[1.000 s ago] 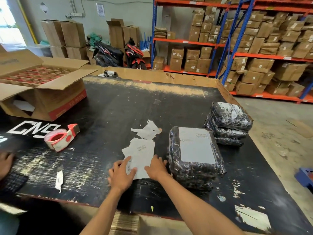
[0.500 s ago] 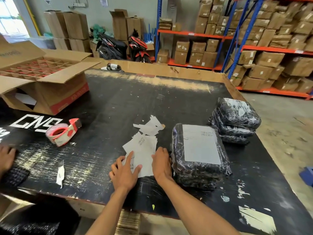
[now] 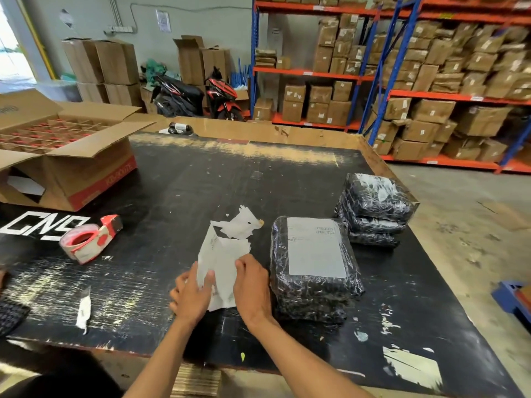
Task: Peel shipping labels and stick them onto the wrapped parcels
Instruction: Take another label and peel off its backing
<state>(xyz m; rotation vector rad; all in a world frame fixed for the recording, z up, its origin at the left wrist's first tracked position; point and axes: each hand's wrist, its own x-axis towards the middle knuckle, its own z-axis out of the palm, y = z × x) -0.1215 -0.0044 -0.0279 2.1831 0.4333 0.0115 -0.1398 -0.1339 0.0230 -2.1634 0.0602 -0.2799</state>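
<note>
A loose pile of white labels lies just left of the black wrapped parcels, whose top one already bears a label; three more parcels sit stacked behind.

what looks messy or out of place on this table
Torn white backing scraps lie loose beyond the label sheets, one more strip sits near the front edge, and the black tabletop is badly scuffed.
</note>
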